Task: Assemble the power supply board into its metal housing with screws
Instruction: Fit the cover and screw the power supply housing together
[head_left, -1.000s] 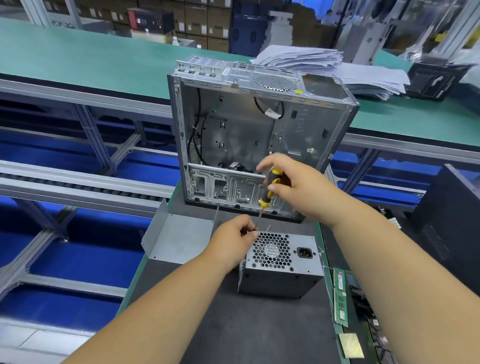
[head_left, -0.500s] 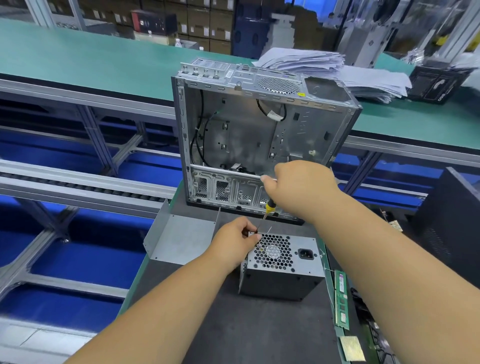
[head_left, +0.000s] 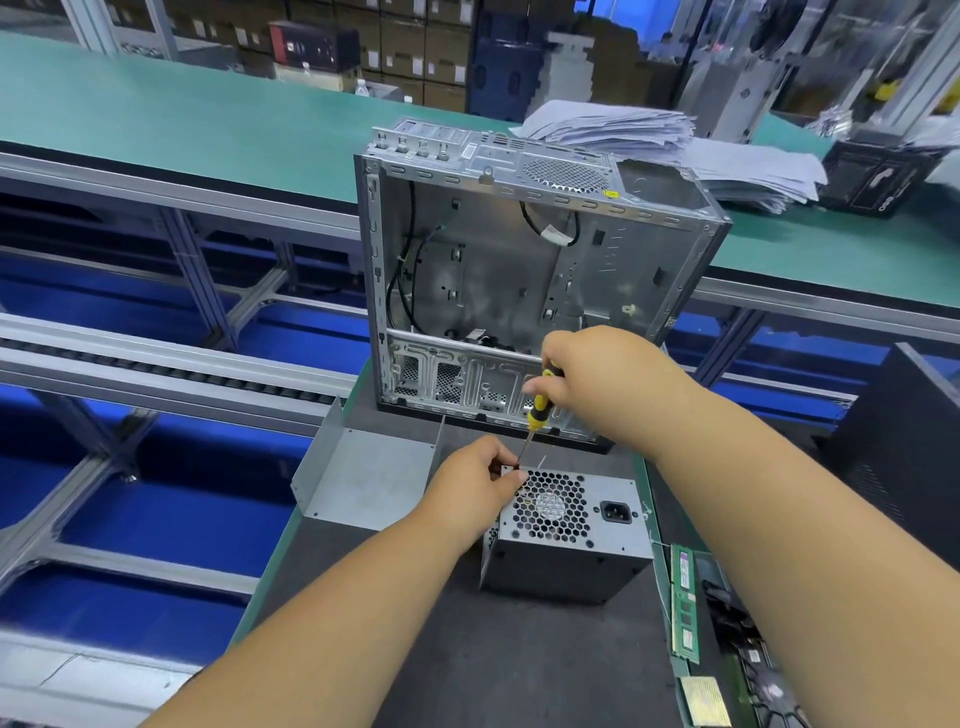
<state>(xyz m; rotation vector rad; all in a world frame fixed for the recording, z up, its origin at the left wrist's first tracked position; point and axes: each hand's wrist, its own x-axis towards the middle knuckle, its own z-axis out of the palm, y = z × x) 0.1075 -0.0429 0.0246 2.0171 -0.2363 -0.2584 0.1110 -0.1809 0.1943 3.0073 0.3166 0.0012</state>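
A grey power supply housing (head_left: 571, 564) with a honeycomb fan grille and a black power socket stands on the dark mat. My left hand (head_left: 470, 483) pinches at its top left corner, right by the screwdriver tip; any screw there is hidden by my fingers. My right hand (head_left: 597, 382) grips a yellow and black screwdriver (head_left: 537, 408), its shaft slanting down to that corner.
An open metal computer case (head_left: 519, 280) stands upright just behind. A bent grey sheet-metal cover (head_left: 363, 473) lies to the left. Green memory sticks (head_left: 683, 603) and parts lie at the right edge, a black case (head_left: 904, 452) further right, paper stacks (head_left: 675, 150) on the far green bench.
My right hand has shifted and turned on the screwdriver handle; more of the yellow handle shows than half a second ago. My left hand stays at the housing's corner.
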